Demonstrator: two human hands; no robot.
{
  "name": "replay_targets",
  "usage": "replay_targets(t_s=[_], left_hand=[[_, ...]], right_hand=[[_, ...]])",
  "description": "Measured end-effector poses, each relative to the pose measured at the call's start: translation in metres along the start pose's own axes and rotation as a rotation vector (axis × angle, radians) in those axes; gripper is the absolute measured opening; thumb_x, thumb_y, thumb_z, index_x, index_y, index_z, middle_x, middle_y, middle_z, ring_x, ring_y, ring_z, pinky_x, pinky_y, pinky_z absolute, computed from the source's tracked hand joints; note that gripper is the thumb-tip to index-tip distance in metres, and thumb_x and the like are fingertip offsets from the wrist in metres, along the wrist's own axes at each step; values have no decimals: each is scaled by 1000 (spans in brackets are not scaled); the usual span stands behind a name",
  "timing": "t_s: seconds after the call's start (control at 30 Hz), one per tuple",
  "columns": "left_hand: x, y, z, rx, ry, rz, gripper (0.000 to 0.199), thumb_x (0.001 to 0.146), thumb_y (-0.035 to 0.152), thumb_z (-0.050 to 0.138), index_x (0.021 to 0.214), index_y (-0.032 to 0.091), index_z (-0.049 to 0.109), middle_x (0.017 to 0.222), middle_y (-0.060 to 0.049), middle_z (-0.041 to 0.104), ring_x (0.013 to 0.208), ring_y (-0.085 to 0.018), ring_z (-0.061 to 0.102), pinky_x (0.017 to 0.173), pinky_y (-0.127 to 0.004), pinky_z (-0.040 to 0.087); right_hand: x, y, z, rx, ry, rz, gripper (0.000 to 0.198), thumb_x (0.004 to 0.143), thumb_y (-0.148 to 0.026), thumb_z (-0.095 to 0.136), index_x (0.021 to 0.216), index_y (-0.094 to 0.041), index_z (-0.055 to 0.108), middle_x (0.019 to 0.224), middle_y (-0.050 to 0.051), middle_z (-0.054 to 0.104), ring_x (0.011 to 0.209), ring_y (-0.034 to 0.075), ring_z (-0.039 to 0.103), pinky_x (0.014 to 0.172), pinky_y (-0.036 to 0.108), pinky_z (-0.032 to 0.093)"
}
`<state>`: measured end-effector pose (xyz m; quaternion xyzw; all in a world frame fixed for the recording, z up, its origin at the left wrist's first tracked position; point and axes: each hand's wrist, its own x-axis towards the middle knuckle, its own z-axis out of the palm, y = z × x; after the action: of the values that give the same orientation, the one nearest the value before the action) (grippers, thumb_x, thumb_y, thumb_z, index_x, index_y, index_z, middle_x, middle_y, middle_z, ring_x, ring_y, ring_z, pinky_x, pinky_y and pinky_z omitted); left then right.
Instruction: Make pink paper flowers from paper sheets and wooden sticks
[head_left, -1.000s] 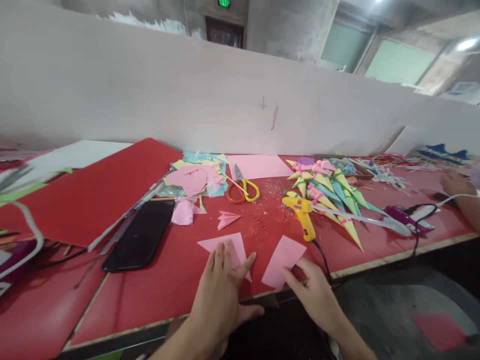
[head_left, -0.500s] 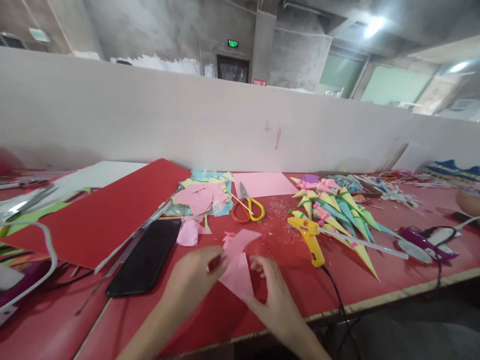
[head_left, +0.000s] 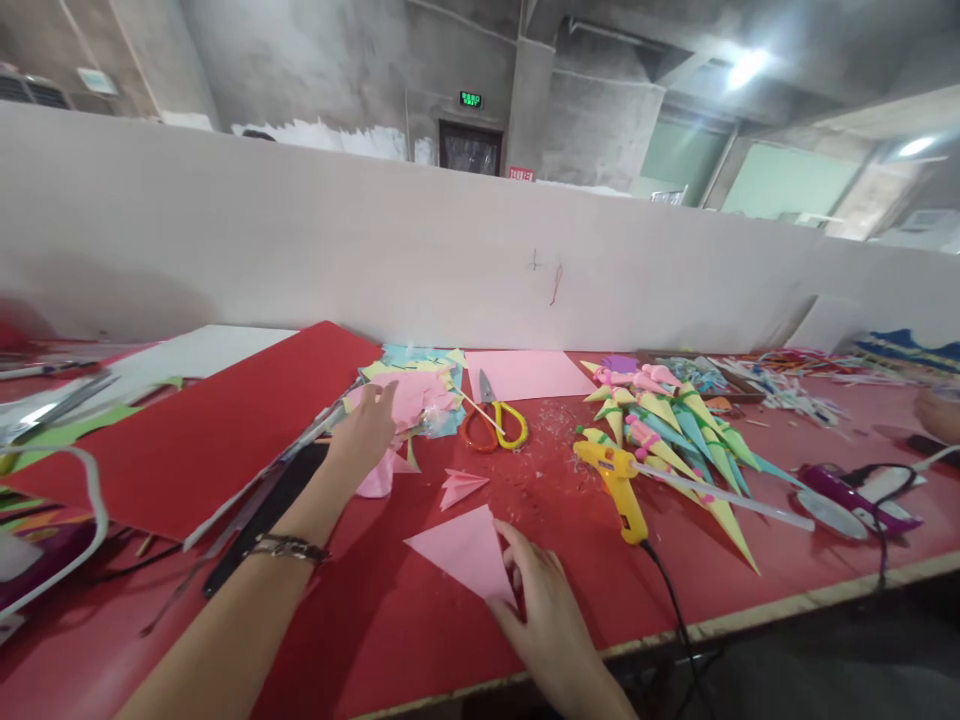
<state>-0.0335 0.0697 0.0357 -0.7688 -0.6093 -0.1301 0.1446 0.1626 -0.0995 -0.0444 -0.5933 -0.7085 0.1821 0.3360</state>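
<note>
My right hand point(head_left: 538, 590) grips the right edge of a pink paper piece point(head_left: 461, 555), cut to a pointed shape, low over the red table. My left hand point(head_left: 367, 425) reaches over the left side of a pile of pink, yellow and blue paper scraps point(head_left: 431, 395). Its fingers look slightly apart at the pink scraps, and its palm side is hidden. A small folded pink paper piece point(head_left: 463, 488) lies just beyond the paper in my right hand. Scissors point(head_left: 496, 418) with red and yellow handles rest beside the pile.
A yellow glue gun point(head_left: 619, 480) lies on the right by a heap of paper cones point(head_left: 690, 430). Left are a red sheet point(head_left: 217, 440) and a black phone point(head_left: 262, 540), partly under my arm. A pink sheet point(head_left: 532, 374) lies behind. Another person's hand point(head_left: 937, 412) shows far right.
My left hand has moved up and left from the pink paper to the scrap pile. A pink strip beside the paper is gone from there, uncovering the folded piece. My right hand stays at the paper.
</note>
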Motion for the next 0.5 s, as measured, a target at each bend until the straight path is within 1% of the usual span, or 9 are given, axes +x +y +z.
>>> replay_targets(t_s=[0.07, 0.1, 0.17, 0.23, 0.27, 0.33, 0.4, 0.43, 0.5], left_hand=[[-10, 0, -7, -133, -19, 73, 41, 83, 14, 29, 124, 11, 34, 118, -15, 47, 95, -20, 56, 73, -27, 43], [-17, 1, -12, -227, -41, 135, 42, 84, 16, 29, 125, 14, 33, 115, -12, 51, 98, -19, 55, 78, -28, 43], [-34, 5, -25, -395, -142, 244, 38, 86, 22, 28, 123, 20, 37, 106, -5, 58, 97, -16, 55, 81, -26, 42], [-56, 11, -35, -480, -234, 355, 40, 82, 29, 38, 122, 23, 40, 112, -3, 57, 103, -17, 53, 86, -28, 41], [-68, 15, -37, -498, -289, 434, 45, 79, 30, 45, 123, 26, 39, 120, -3, 53, 109, -18, 48, 90, -29, 39], [-90, 22, -37, -508, -385, 581, 63, 68, 31, 58, 127, 28, 36, 133, -2, 42, 121, -21, 36, 98, -34, 32], [-109, 28, -31, -488, -453, 692, 80, 59, 34, 64, 131, 30, 30, 138, -1, 35, 127, -25, 27, 104, -42, 23], [-116, 31, -27, -471, -472, 717, 85, 57, 33, 64, 133, 31, 25, 140, -1, 32, 128, -25, 24, 105, -45, 17], [-128, 34, -22, -435, -518, 745, 88, 58, 28, 62, 134, 33, 18, 141, 1, 29, 129, -24, 23, 105, -49, 10]], right_hand=[[-1, 2, 2, 25, 21, 16, 57, 69, -10, 49, 125, -17, 38, 87, 6, 61, 80, 20, 55, 73, 32, 44], [-1, 2, 2, 40, 32, 29, 57, 69, -10, 48, 124, -18, 39, 87, 6, 62, 80, 20, 55, 72, 31, 44], [-1, 3, 1, 62, 44, 49, 52, 70, -9, 48, 121, -18, 44, 88, 6, 62, 81, 20, 55, 73, 30, 44], [0, 1, -2, 75, 17, 43, 40, 70, -8, 48, 108, -19, 54, 91, 5, 62, 84, 20, 55, 76, 31, 43], [1, 0, -6, 83, -6, 32, 33, 70, -7, 48, 99, -19, 59, 91, 5, 63, 85, 19, 55, 77, 31, 42], [3, -2, -14, 115, -67, 7, 25, 70, -4, 47, 82, -20, 62, 84, 3, 63, 83, 17, 55, 77, 29, 41], [7, -4, -23, 129, -109, -26, 24, 70, -2, 46, 74, -20, 61, 77, 0, 62, 79, 15, 56, 78, 29, 39], [8, -5, -27, 118, -129, -50, 25, 69, -1, 46, 72, -21, 61, 76, -1, 61, 78, 14, 56, 83, 31, 37], [11, -5, -35, 66, -185, -91, 26, 69, 0, 46, 70, -22, 61, 77, -3, 61, 78, 12, 56, 97, 42, 23]])
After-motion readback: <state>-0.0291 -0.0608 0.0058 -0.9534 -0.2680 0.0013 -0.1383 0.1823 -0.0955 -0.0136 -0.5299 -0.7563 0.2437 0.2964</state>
